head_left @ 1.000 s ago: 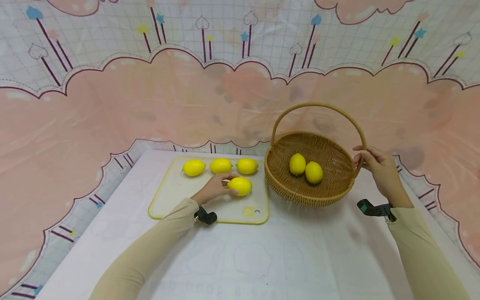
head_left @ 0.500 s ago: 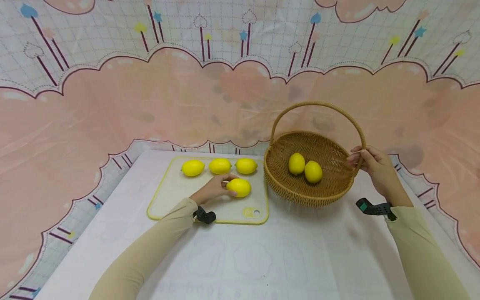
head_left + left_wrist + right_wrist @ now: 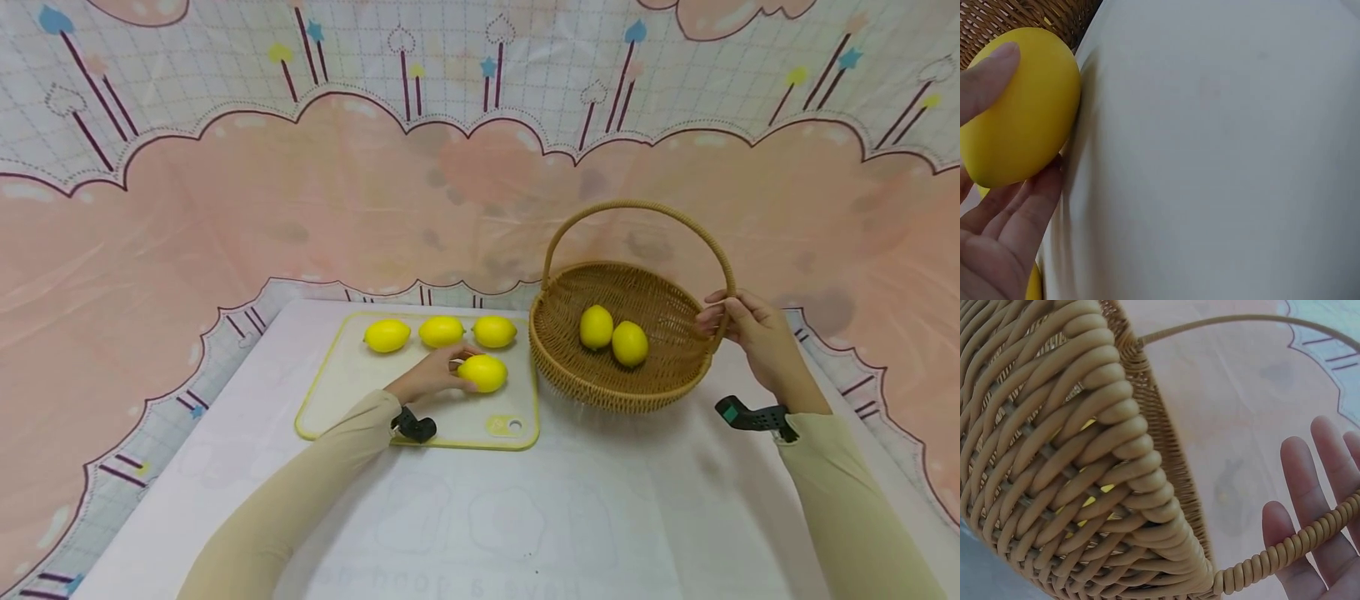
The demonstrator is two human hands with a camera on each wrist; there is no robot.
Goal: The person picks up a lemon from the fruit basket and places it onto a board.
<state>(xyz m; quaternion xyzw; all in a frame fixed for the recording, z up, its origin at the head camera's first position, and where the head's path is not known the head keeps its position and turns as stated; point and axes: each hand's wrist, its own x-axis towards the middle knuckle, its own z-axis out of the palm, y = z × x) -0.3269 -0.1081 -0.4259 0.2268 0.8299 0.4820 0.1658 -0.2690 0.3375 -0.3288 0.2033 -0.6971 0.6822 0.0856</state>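
My left hand [image 3: 429, 375] pinches a yellow lemon [image 3: 484, 373] over the front right part of a white cutting board [image 3: 360, 392] with a yellow rim. The left wrist view shows the thumb on one side of this lemon [image 3: 1029, 112] and fingers on the other. Three more lemons lie in a row along the board's back, among them the leftmost lemon [image 3: 387, 336]. At the right, my right hand [image 3: 765, 342] holds the handle [image 3: 637, 205] of a brown wicker basket [image 3: 615, 400] near its right base. The basket leans towards me, with two lemons [image 3: 597, 327] inside.
A white cloth [image 3: 480, 517] with faint printing covers the table. Behind it hangs a pink and white patterned curtain [image 3: 360, 200], close to the basket's back. The basket stands just right of the board, almost touching its edge.
The view has shifted slightly. Both hands, the lemons and the basket otherwise look almost the same as before.
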